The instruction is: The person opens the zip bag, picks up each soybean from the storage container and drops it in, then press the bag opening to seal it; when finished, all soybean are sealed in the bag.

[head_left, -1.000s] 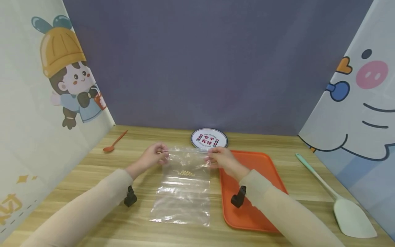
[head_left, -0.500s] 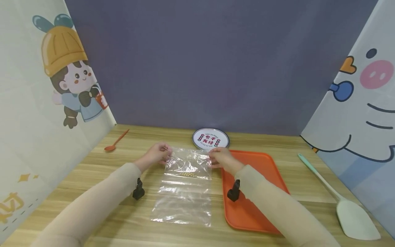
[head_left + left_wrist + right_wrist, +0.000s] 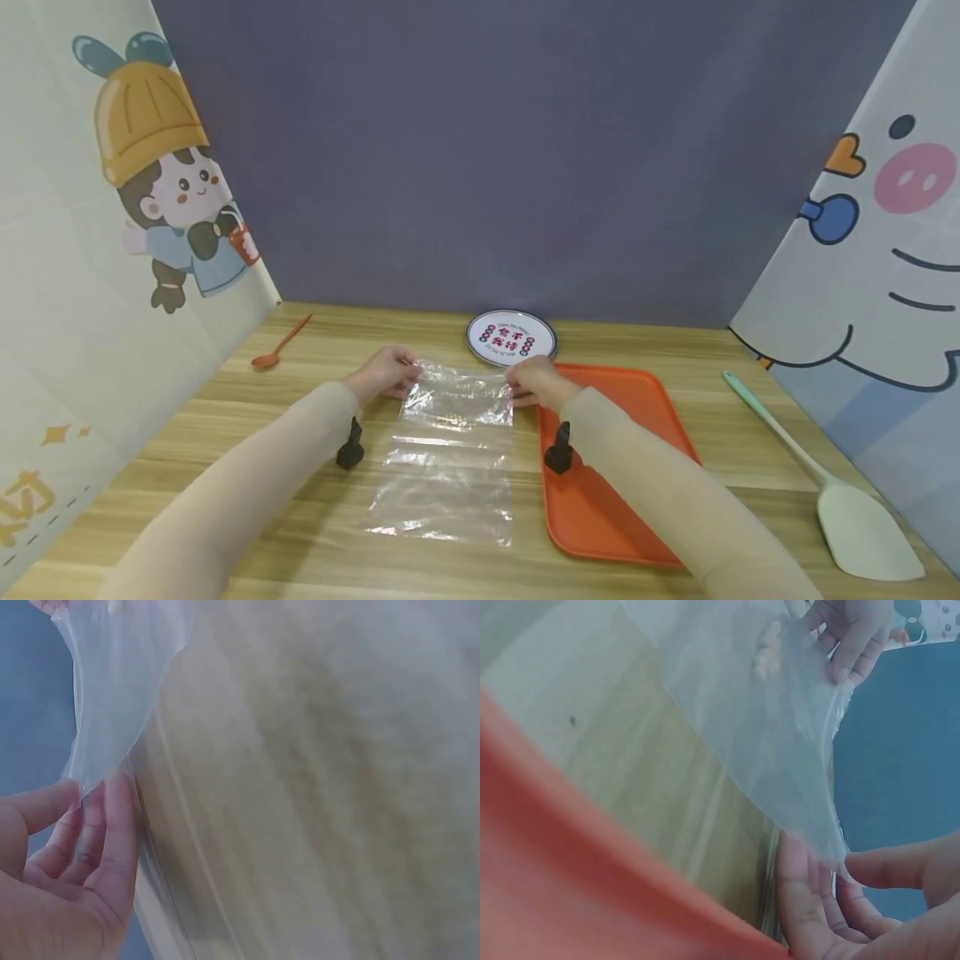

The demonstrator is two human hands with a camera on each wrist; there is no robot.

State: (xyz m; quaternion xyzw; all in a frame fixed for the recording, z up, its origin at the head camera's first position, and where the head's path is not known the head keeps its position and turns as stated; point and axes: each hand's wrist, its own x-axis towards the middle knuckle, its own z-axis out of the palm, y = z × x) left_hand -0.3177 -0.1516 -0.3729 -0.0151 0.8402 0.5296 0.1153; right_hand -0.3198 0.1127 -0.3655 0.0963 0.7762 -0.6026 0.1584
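A clear plastic zip bag [image 3: 442,487] lies on the table between both hands, its upper part lifted and bent. Inside it sits a small cluster of pale yellow beans [image 3: 768,651], partly veiled by glare in the head view. My left hand [image 3: 386,372] pinches the bag's upper left corner; in the left wrist view, its thumb and fingers meet on the film. At the upper right corner, my right hand [image 3: 542,382] pinches the edge between thumb and fingers. Whether the bag's mouth is sealed, I cannot tell.
An orange tray [image 3: 600,517] lies under the right forearm. Behind the bag stands a white oval plate [image 3: 512,337] with red lettering. A small wooden spoon [image 3: 281,343] rests at the back left, and a pale green spatula [image 3: 870,533] lies at the far right.
Both wrists have turned and drawn inward while the fingers keep hold of the corners. The bag's upper part has bent, and glare now covers more of the beans.
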